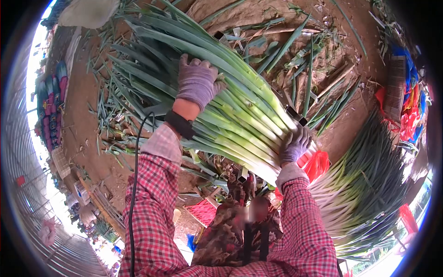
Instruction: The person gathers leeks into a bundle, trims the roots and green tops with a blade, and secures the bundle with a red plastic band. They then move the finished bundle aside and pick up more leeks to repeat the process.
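A thick bundle of large green onions (pixel 249 104) lies diagonally before me, leafy tops to the upper left and white stems to the lower right. My left hand (pixel 198 82), in a purple-grey glove, rests on the green leaves with its fingers curled into them. Around the white stems near the root end, my right hand (pixel 295 145) is closed, in a similar glove. Red plastic (pixel 316 162) shows beside that hand, at the root ends. The undersides of the fingers are partly hidden among the onions.
Another large pile of green onions (pixel 360 189) lies at the right. Metal tube ends (pixel 295 115) stick out beside the bundle. Loose leaves and trimmings (pixel 309 64) litter the ground. Tied bundles (pixel 50 106) stand at the far left, and colourful plastic bags (pixel 410 101) at the far right.
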Demonstrator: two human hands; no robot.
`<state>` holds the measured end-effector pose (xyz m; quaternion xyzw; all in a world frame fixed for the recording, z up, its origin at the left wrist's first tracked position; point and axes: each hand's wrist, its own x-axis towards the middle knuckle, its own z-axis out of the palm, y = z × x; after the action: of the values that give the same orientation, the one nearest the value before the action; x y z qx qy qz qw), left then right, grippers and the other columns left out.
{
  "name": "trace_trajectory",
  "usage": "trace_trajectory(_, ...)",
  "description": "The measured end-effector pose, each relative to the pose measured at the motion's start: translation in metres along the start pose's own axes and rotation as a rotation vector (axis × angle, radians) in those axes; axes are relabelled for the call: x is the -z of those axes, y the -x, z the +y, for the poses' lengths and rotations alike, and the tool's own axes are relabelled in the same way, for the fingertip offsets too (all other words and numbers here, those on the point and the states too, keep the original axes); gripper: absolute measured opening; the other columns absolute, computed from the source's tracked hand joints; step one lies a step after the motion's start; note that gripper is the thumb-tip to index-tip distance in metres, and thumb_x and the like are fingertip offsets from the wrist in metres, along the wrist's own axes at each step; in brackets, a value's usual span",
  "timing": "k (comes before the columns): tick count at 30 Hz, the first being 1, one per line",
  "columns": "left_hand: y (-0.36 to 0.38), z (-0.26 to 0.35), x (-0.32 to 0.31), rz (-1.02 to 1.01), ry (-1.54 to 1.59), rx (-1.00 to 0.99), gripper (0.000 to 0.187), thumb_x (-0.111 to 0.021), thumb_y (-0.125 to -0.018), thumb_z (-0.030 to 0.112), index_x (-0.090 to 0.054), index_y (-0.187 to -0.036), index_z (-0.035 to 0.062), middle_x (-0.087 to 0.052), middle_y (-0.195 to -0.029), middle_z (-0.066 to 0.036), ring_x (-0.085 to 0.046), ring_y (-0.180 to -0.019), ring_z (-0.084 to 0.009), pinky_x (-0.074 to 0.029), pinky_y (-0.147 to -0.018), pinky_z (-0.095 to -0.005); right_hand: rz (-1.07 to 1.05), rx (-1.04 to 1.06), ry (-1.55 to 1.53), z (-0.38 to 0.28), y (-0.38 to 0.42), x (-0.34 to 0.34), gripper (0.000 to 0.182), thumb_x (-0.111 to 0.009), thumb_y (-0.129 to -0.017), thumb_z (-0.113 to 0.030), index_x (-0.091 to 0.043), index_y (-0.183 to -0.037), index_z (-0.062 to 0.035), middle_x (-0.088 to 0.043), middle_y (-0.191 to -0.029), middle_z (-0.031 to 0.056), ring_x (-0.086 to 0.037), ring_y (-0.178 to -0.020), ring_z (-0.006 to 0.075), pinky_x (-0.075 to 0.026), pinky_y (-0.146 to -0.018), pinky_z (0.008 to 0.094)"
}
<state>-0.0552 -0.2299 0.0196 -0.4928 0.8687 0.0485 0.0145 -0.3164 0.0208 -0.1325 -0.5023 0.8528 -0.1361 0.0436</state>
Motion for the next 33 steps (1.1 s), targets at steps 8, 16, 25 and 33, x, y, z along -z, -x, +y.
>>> trace_trajectory(8, -0.016, -0.034, -0.051, 0.266, 0.925, 0.432, 0.018, -0.071, -0.082, 0.028, -0.068, -0.086, 0.0111, -0.068, -0.088, -0.005, -0.065, -0.083, -0.0231, -0.05, -0.084, -0.0405, -0.002, -0.009, -0.024, 0.0, 0.0, 0.001, 0.052, -0.045, -0.089, -0.042, -0.05, -0.125, -0.0045, -0.051, -0.13, 0.0153, -0.042, -0.126, 0.0325, -0.022, -0.111, 0.05)
trace_trajectory(16, -0.027, -0.165, 0.068, 0.388, 1.337, 0.318, 0.03, -0.067, -0.086, 0.025, -0.062, -0.108, 0.0065, -0.065, -0.108, -0.005, -0.061, -0.107, -0.0166, -0.046, -0.096, -0.0409, 0.002, -0.024, 0.01, 0.001, 0.002, -0.004, 0.052, -0.047, -0.089, -0.041, -0.049, -0.127, -0.0053, -0.049, -0.133, 0.0118, -0.041, -0.128, 0.0305, -0.023, -0.111, 0.0493)
trace_trajectory(25, -0.033, -0.044, 0.097, 0.228, 0.173, -0.331, 0.034, -0.068, -0.082, 0.026, -0.061, -0.112, 0.0103, -0.063, -0.113, -0.005, -0.057, -0.114, -0.0178, -0.037, -0.105, -0.0457, -0.017, -0.03, -0.009, 0.002, 0.0, -0.002, 0.054, -0.053, -0.086, -0.036, -0.048, -0.129, -0.0039, -0.049, -0.133, 0.0143, -0.041, -0.128, 0.0319, -0.022, -0.111, 0.0506)
trace_trajectory(33, -0.021, 0.02, 0.019, -0.008, 0.372, -0.334, 0.036, -0.069, -0.072, 0.027, -0.066, -0.107, 0.0187, -0.061, -0.114, -0.003, -0.052, -0.119, -0.0208, -0.02, -0.114, -0.0496, -0.008, -0.016, 0.012, 0.002, 0.001, -0.003, 0.054, -0.049, -0.088, -0.038, -0.048, -0.128, -0.002, -0.05, -0.132, 0.0154, -0.041, -0.127, 0.0328, -0.022, -0.112, 0.05)
